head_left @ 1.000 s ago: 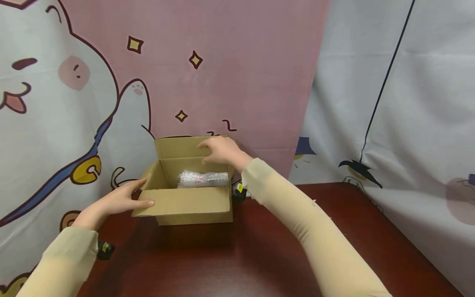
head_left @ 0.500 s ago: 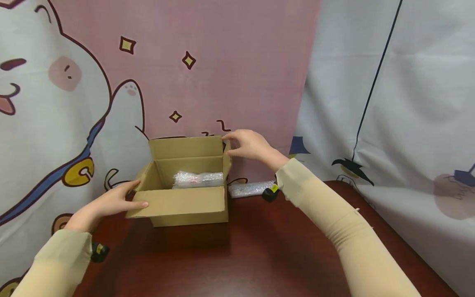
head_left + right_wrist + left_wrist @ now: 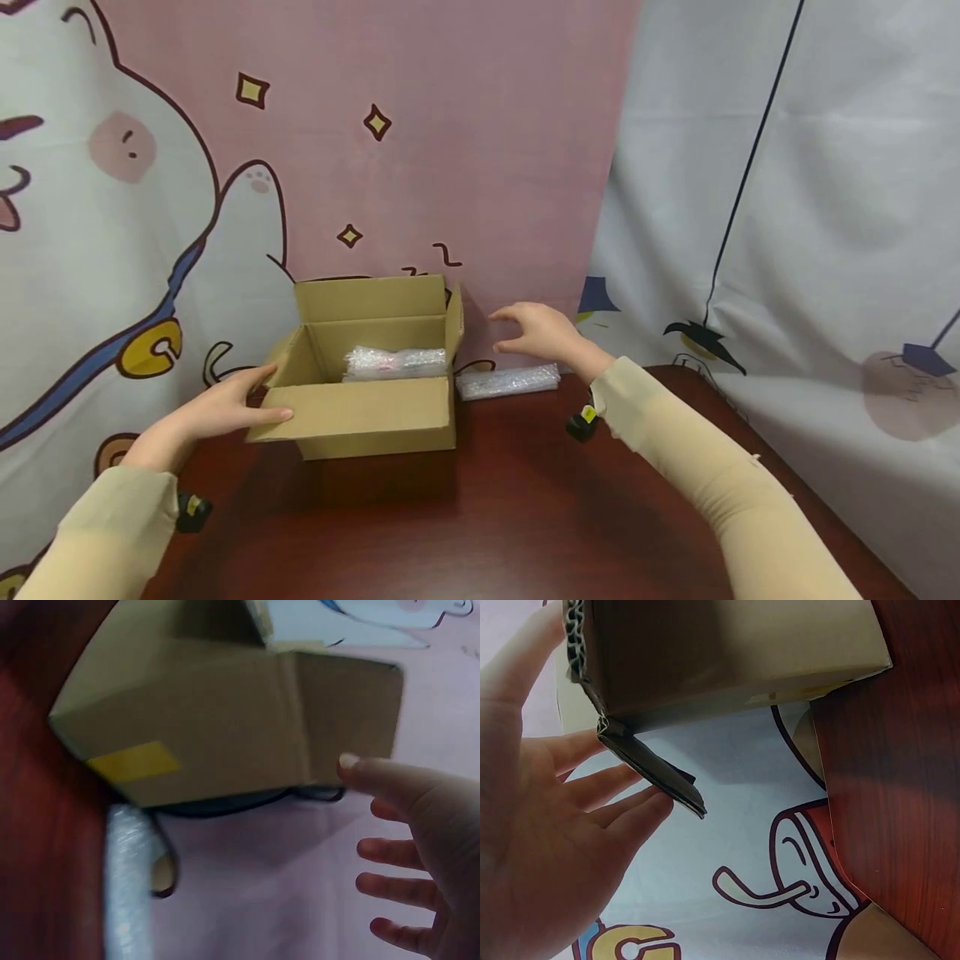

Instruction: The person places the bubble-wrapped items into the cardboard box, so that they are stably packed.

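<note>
A cardboard box stands on the table with its flaps raised or folded out. Inside it lies a bubble-wrapped bundle. My left hand holds the box at its front left corner, thumb over the front flap and fingers at the left flap. To the right of the box, my right hand hovers with its fingers spread and holds nothing; the right wrist view has its thumb near the box's right flap. Beneath this hand, a second bubble-wrapped bundle lies on the table beside the box.
The dark red wooden table runs up to a pink cartoon-printed curtain right behind the box. A white curtain hangs along the right side. Yellow tape marks the box's right side.
My right hand has moved right, from over the box past its right flap, and down a little. The bundle beside the box has come into full view. My left hand stays at the corner.
</note>
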